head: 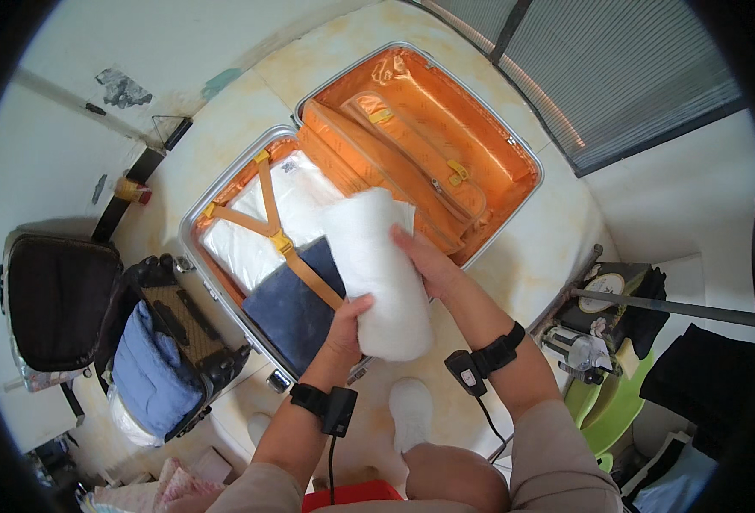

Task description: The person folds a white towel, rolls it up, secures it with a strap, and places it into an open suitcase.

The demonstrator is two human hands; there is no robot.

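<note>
A thick roll of white soft material is held above an opened suitcase. My left hand grips its lower left side, thumb on top. On the right side, my right hand holds it too; the fingers beneath are hidden. In the suitcase's left half lie a white plastic-wrapped packet and a folded dark blue cloth, with orange elastic straps crossing over them. An orange zipped divider folds over toward the other half, which has an orange lining.
At the left stand a black bag and another case with a blue folded fabric on it. To the right are a metal rail, a plastic bottle and green basins. A ribbed glass panel borders the floor.
</note>
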